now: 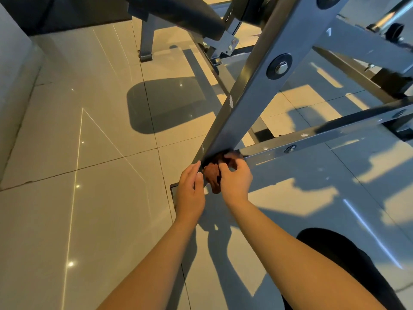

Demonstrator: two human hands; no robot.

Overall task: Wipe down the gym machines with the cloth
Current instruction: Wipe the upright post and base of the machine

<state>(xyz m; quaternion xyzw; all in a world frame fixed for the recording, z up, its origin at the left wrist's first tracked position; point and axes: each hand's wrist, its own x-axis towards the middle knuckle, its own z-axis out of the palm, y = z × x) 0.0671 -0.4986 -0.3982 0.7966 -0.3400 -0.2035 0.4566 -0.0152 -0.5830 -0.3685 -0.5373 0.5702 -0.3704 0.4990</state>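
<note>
Cloth (212,175) (brown, bunched) is at the bottom end of the diagonal steel beam (252,90), right where the cross rail (312,135) meets it. Right hand (235,179) grips the cloth, fingers curled round it, pressing it onto the joint. Left hand (190,190) is not gripping: fingers straight, laid against the beam's left edge just beside the cloth, thumb alongside. Both forearms come in from the bottom of the view. Hex bolt with black washer (279,67) sits halfway up the beam. Black pad (178,14) is at the top, above the far frame leg (146,41). Glossy tile floor (78,153) below (strong shadows, light glints). Foot plate (173,189) shows under the left hand.
</note>
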